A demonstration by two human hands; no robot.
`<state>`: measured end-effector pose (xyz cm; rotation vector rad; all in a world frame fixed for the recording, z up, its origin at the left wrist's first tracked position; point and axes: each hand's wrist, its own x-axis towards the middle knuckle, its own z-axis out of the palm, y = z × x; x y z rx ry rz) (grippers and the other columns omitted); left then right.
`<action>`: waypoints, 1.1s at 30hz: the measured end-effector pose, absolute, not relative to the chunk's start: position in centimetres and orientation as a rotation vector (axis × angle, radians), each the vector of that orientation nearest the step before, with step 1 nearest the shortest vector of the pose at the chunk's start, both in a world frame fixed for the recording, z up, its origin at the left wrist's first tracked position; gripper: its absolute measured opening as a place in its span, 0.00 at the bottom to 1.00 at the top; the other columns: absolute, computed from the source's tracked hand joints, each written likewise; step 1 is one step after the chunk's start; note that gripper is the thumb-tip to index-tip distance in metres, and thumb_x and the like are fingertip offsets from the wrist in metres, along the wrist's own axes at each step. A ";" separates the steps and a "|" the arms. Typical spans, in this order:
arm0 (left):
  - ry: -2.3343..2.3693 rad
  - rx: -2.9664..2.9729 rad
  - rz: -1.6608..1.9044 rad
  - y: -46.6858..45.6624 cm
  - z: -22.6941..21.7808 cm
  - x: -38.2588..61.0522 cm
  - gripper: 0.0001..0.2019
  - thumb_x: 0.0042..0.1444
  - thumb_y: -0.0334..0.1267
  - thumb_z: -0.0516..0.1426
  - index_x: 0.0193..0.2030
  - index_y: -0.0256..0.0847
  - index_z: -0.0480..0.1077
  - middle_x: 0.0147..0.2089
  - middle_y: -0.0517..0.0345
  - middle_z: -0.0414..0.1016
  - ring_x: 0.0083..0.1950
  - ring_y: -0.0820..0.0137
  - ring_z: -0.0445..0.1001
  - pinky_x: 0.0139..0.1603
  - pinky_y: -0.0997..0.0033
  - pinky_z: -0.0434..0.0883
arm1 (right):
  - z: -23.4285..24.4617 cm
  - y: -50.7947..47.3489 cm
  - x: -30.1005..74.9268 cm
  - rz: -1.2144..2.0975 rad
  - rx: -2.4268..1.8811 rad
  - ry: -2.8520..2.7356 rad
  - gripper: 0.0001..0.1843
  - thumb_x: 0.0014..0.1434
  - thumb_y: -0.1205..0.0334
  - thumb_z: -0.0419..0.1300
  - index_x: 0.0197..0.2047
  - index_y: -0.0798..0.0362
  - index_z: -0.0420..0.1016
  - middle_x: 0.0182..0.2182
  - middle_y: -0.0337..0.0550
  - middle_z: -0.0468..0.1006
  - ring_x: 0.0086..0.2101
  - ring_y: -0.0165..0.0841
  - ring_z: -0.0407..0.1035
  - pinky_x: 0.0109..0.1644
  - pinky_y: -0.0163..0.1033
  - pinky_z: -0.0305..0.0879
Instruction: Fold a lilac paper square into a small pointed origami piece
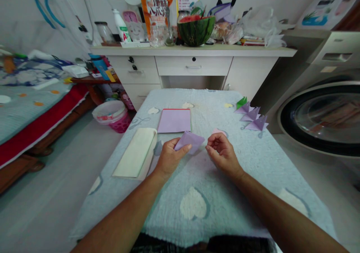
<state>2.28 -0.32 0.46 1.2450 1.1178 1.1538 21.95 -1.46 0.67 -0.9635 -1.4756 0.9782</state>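
Indoors, towel-covered table (261, 163), desk (194, 51) behind, left hand (168, 157) pinching purple paper (193, 139), right hand (222, 154) curled, grip unclear

Paper stack (174, 120) behind folded sheet (191, 140), folded pieces (251, 116) right, desk (194, 65) behind table (213, 185)

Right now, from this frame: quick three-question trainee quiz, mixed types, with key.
1. True or false: the left hand holds a folded purple sheet.
2. The folded pieces lie: A) right of the right hand, farther back B) under the left hand C) in the right hand.
3. Fill in: one of the folded pieces is not purple but ____.
Key: 1 true; 2 A; 3 green.
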 end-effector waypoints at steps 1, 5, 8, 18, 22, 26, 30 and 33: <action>1.125 1.254 1.164 -0.4 0.6 2.3 0.16 0.48 0.45 0.66 0.36 0.33 0.76 0.28 0.58 0.75 0.28 0.74 0.69 0.31 0.75 0.66 | 0.8 -1.5 21.9 0.967 -0.975 -1.495 0.08 0.59 0.59 0.60 0.40 0.49 0.64 0.32 0.38 0.66 0.30 0.29 0.62 0.35 0.36 0.62; 1.108 1.249 1.164 -0.6 1.3 2.8 0.14 0.48 0.44 0.65 0.35 0.34 0.73 0.25 0.62 0.72 0.23 0.77 0.65 0.24 0.78 0.64 | 0.9 -1.7 21.9 0.968 -1.007 -1.515 0.10 0.59 0.59 0.60 0.43 0.49 0.67 0.35 0.41 0.70 0.33 0.31 0.66 0.38 0.38 0.64; 1.072 1.233 1.164 -0.7 1.5 3.0 0.21 0.47 0.42 0.66 0.46 0.36 0.69 0.33 0.59 0.76 0.25 0.76 0.69 0.26 0.77 0.68 | 0.7 -1.7 21.9 0.969 -1.016 -1.506 0.13 0.59 0.58 0.60 0.47 0.49 0.67 0.38 0.44 0.72 0.35 0.32 0.67 0.38 0.39 0.66; 1.107 1.383 1.204 -1.0 1.0 2.9 0.32 0.48 0.36 0.65 0.56 0.45 0.53 0.38 0.59 0.76 0.33 0.72 0.75 0.34 0.76 0.69 | 0.7 -1.6 22.0 0.977 -1.001 -1.518 0.14 0.59 0.58 0.60 0.48 0.48 0.66 0.40 0.43 0.71 0.35 0.32 0.66 0.34 0.36 0.66; 1.122 1.416 1.186 -1.1 1.1 3.0 0.27 0.50 0.36 0.63 0.53 0.46 0.54 0.36 0.63 0.74 0.26 0.77 0.71 0.27 0.80 0.66 | 0.6 -1.5 22.0 0.970 -0.981 -1.509 0.17 0.59 0.59 0.60 0.51 0.47 0.65 0.39 0.42 0.70 0.34 0.31 0.66 0.33 0.36 0.66; 1.141 1.427 1.190 -1.2 1.1 3.0 0.27 0.50 0.38 0.63 0.53 0.47 0.52 0.35 0.65 0.73 0.21 0.79 0.67 0.22 0.81 0.64 | 0.6 -1.5 22.1 0.936 -0.989 -1.546 0.14 0.60 0.61 0.60 0.49 0.48 0.67 0.37 0.41 0.70 0.33 0.31 0.67 0.35 0.37 0.66; 1.135 1.398 1.176 -1.2 0.9 2.7 0.27 0.51 0.38 0.63 0.51 0.48 0.50 0.36 0.65 0.74 0.20 0.78 0.69 0.23 0.79 0.67 | 0.7 -1.5 22.1 0.904 -0.998 -1.575 0.13 0.60 0.61 0.60 0.49 0.48 0.68 0.37 0.42 0.71 0.33 0.31 0.67 0.36 0.38 0.67; 1.124 1.420 1.173 -1.1 0.7 2.5 0.24 0.52 0.37 0.62 0.49 0.47 0.51 0.36 0.64 0.75 0.24 0.76 0.71 0.28 0.78 0.68 | 0.7 -1.5 22.2 0.887 -1.018 -1.593 0.13 0.60 0.60 0.60 0.49 0.49 0.69 0.37 0.42 0.72 0.33 0.31 0.67 0.36 0.38 0.67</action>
